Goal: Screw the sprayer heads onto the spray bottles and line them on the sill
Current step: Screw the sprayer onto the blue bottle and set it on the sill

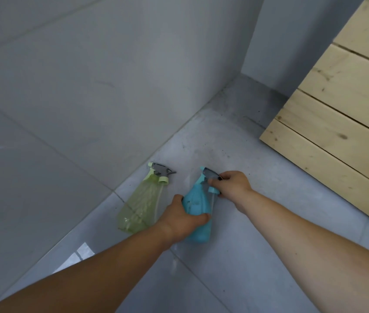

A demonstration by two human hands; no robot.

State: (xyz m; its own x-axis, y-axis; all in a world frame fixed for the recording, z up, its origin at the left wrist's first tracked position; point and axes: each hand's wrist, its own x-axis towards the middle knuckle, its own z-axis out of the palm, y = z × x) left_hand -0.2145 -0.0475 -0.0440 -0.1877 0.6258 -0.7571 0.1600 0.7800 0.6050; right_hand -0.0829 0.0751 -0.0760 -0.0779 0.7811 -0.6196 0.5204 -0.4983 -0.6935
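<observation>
A blue spray bottle [196, 204] stands on the grey tiled surface [235, 154], with its blue and grey sprayer head [209, 175] on top. My left hand [182, 218] wraps around the bottle's body. My right hand [233, 185] grips the sprayer head at its trigger and collar. Just to the left stands a translucent green spray bottle [141, 205] with its green and grey sprayer head [160, 173] fitted on it, close to the wall and touched by neither hand.
A grey tiled wall [88, 86] rises right behind the bottles and meets a second wall in a corner at the back. A pale wooden slatted panel [337, 109] stands at the right, over the surface.
</observation>
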